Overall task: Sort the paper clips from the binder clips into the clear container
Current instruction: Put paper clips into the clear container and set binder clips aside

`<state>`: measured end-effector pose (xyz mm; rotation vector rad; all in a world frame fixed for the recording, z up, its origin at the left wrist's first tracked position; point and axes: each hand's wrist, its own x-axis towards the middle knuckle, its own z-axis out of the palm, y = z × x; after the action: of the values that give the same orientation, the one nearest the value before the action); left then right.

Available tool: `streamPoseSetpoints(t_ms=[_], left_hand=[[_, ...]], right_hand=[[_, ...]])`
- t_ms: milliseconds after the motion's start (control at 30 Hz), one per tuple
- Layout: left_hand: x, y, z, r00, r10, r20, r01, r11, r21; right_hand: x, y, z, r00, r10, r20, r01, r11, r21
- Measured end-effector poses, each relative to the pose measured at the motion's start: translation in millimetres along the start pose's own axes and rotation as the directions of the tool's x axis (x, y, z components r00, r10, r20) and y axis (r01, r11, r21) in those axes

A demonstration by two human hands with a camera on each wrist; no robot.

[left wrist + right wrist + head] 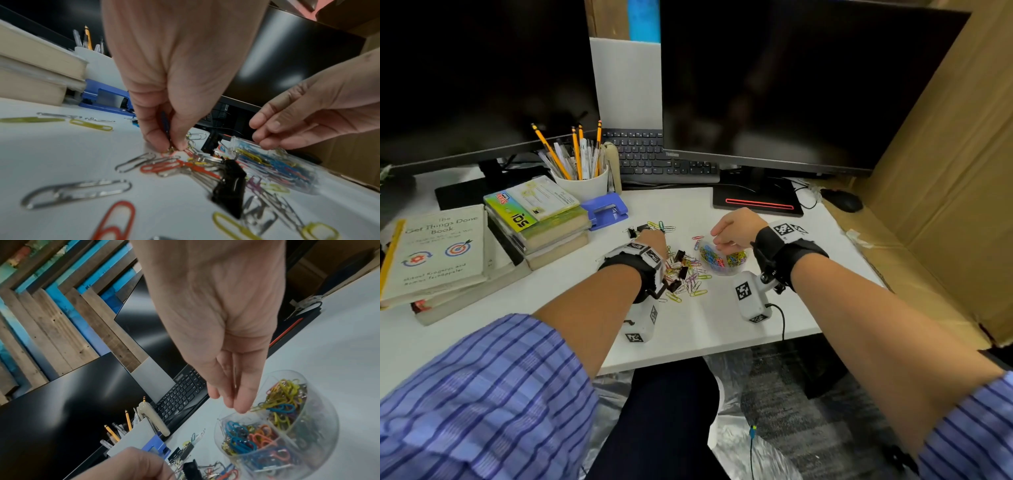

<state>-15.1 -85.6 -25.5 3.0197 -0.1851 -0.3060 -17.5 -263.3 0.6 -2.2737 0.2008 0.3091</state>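
The sort is well under way but far from finished, to judge by how things lie. The container, a clear round tub with dividers, sits on the desk and holds a good heap of coloured paper clips across its compartments. Just left of the container a loose pile is spread on the desk: many paper clips, coloured and plain steel, mixed with a few black binder clips. A smaller scatter of both kinds lies farther from the container, toward the blue hole punch.

The left hand is down in the pile on the side away from the container. In the left wrist view its thumb and fingertips pinch a clip or small cluster at the desk surface; something dark blue shows between the fingers, but blur hides just what is gripped.

The right hand hangs over the container, fingertips pressed together and pointing down at its rim, just above a yellow clip. Whether it holds a thin clip or has let one go, I cannot tell; nothing is plainly visible between the fingers.

What is left, as I judge it: most of the pile beside the container needs picking through, and the far scatter too. The binder clips should stay on the desk. The clips in the pile overlap and tangle, so single picks may drag neighbours along, binder clips included.
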Motion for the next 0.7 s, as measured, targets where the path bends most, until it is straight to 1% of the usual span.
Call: streamPoseSetpoints(t_ms=[100, 133, 233, 300, 367, 433, 500, 567, 600, 667, 700], left_hand=[[3.8, -6.2, 2.1, 0.999, -0.039, 0.037, 0.04, 0.999, -0.009], [4.3, -8.5, 1.8, 0.998, -0.056, 0.043, 0.058, 0.997, -0.048], [5.4, -11.7, -3.2, 0.994, -0.097, 0.039, 0.101, 0.988, -0.115], [7.1, -8.0, -10.0, 0.993, -0.107, 0.047, 0.115, 0.972, -0.204], [7.0, 2.2, -17.0, 0.997, -0.054, 0.06, 0.069, 0.955, -0.288], [3.9, 15.4, -20.7, 0.998, 0.015, 0.067, 0.008, 0.944, -0.329], [3.9, 31.5, -20.0, 0.995, 0.069, 0.072, -0.035, 0.921, -0.389], [5.6, 48.6, -17.4, 0.992, 0.108, 0.058, -0.07, 0.887, -0.457], [6.9, 57.1, -15.9, 0.991, 0.117, 0.059, -0.075, 0.876, -0.477], [8.8, 71.2, -11.6, 0.992, 0.121, 0.04, -0.088, 0.877, -0.473], [9.1, 77.0, -10.2, 0.991, 0.131, 0.031, -0.102, 0.879, -0.466]], right_hand=[[1.1, 1.1, -3.7, 0.997, -0.033, -0.076, 0.023, 0.992, -0.125], [-1.0, 2.0, -4.0, 0.996, -0.044, -0.083, 0.027, 0.98, -0.197], [-5.1, 7.6, -4.3, 0.995, -0.051, -0.088, 0.008, 0.902, -0.432], [-5.4, 11.9, -2.7, 0.996, -0.018, -0.086, -0.028, 0.866, -0.499], [-5.0, 16.0, -2.0, 0.998, 0.019, -0.058, -0.047, 0.852, -0.522], [-6.0, 18.9, -4.8, 0.998, 0.041, -0.051, -0.061, 0.874, -0.481], [-3.7, 24.6, -11.5, 0.994, 0.04, -0.104, -0.073, 0.936, -0.345], [-2.7, 32.2, -16.5, 0.98, 0.096, -0.172, -0.134, 0.965, -0.225], [-3.0, 37.3, -17.5, 0.975, 0.142, -0.169, -0.169, 0.974, -0.154], [-4.2, 46.2, -14.6, 0.967, 0.231, -0.104, -0.233, 0.973, 0.001], [-5.4, 49.1, -11.9, 0.965, 0.251, -0.077, -0.246, 0.967, 0.07]])
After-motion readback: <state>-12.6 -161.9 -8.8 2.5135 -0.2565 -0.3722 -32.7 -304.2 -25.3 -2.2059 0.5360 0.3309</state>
